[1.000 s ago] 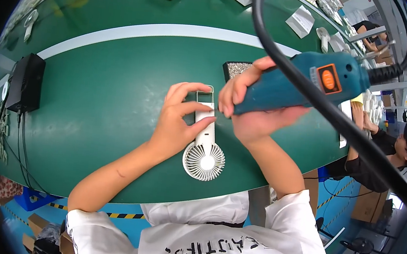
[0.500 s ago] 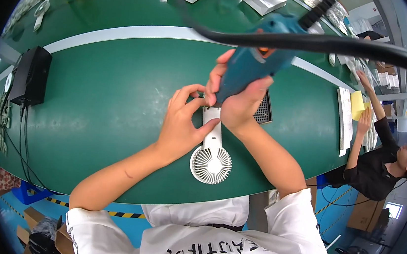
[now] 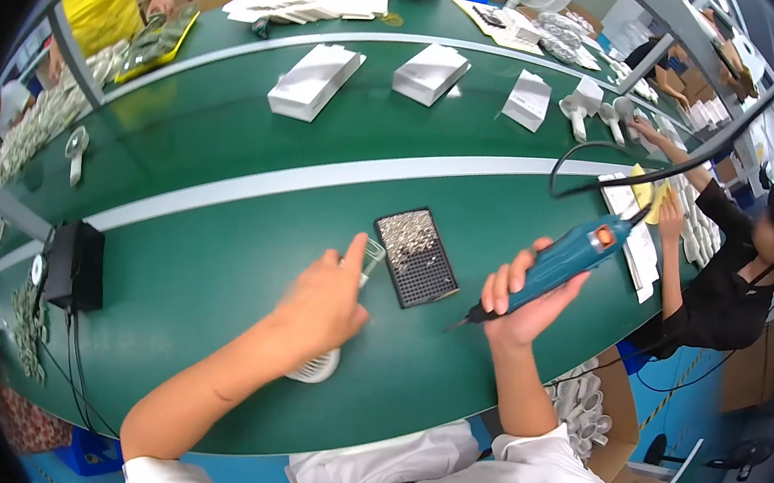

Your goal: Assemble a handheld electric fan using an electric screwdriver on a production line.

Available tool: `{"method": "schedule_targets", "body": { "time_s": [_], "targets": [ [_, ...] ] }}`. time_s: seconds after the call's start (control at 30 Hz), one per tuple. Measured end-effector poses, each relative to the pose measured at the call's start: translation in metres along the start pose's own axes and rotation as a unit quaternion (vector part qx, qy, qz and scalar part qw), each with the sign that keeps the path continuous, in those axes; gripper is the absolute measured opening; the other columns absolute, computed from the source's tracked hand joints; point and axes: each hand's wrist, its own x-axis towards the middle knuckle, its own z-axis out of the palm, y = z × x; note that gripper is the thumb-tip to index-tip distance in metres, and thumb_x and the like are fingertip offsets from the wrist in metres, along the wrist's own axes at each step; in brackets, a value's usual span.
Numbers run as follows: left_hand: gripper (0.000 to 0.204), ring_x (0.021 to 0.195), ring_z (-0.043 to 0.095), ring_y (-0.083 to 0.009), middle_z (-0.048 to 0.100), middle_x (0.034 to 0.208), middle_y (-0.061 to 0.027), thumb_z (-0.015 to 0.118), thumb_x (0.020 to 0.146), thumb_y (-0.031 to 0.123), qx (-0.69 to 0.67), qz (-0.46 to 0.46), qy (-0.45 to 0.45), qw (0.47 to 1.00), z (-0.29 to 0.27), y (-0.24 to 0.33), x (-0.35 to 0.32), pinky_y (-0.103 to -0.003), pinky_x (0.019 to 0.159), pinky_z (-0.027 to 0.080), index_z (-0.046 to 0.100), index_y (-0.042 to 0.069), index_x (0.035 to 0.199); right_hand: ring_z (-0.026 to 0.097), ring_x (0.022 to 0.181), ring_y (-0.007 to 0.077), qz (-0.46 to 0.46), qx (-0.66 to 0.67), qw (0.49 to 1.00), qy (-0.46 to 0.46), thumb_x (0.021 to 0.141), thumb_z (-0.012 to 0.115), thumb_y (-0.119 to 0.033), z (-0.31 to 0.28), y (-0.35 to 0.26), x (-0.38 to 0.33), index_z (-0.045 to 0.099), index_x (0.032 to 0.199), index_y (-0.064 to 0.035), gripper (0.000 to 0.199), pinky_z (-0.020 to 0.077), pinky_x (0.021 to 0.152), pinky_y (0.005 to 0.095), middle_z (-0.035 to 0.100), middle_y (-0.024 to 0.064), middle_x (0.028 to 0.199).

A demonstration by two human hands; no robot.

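Observation:
My left hand [image 3: 323,296] is closed over the handle of a white handheld fan, its index finger stretched out; the hand is slightly blurred. The round grille of the fan [image 3: 315,367] shows below my wrist, and a pale, clear-looking end [image 3: 372,261] sticks out beside the index finger. Most of the handle is hidden under my palm. My right hand [image 3: 531,304] grips a teal electric screwdriver [image 3: 566,265], its dark bit pointing down and left above the green table. Between the hands lies a black perforated tray [image 3: 428,279], its far part covered with small metallic screws.
A black power box [image 3: 76,265] with cables stands at the left. White boxes [image 3: 317,81] and more fans [image 3: 575,116] lie beyond the pale divider strip [image 3: 318,181]. A co-worker in black [image 3: 731,240] sits at right; the screwdriver's cable hangs across the upper right.
My right hand has drawn the screwdriver away from the fan to the right. My left hand has turned over the fan's handle, and the screw tray is uncovered. The view has shifted.

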Motion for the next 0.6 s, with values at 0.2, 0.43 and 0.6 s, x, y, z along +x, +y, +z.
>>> {"method": "schedule_targets", "body": {
  "time_s": [0.2,0.43,0.6],
  "targets": [
    [0.061,0.096,0.055,-0.0403,0.054,0.108,-0.0206,0.051,0.087,0.0,0.043,0.048,0.007,0.998,-0.029,-0.008,0.035,-0.043,0.08,0.047,0.03,0.017,0.141,0.035,0.033,0.0136,0.113,0.007,0.99,0.081,0.091,0.019,-0.07,-0.018,0.002,-0.011,0.046,0.104,-0.0101,0.067,0.0334,0.032,0.0288,0.04,0.0017,0.055],
    [0.033,0.079,0.061,-0.041,0.057,0.104,-0.0205,0.055,0.091,0.015,0.129,0.178,0.015,0.975,-0.04,0.007,0.104,-0.047,0.067,0.05,0.04,0.005,0.119,0.036,0.033,0.0144,0.159,0.049,0.982,0.09,0.091,0.018,-0.07,-0.022,0.0,-0.012,0.043,0.103,-0.0086,0.067,0.0343,0.032,0.0294,0.04,0.0023,0.055],
    [0.027,0.082,0.061,-0.0411,0.058,0.101,-0.0215,0.055,0.091,0.014,0.133,0.188,0.042,0.972,-0.038,0.017,0.167,-0.047,0.066,0.05,0.039,0.001,0.109,0.036,0.032,0.0147,0.16,0.052,0.98,0.107,0.089,0.018,-0.072,-0.023,-0.004,-0.014,0.043,0.102,-0.0093,0.069,0.034,0.032,0.0299,0.039,0.002,0.054]
  ]
}}
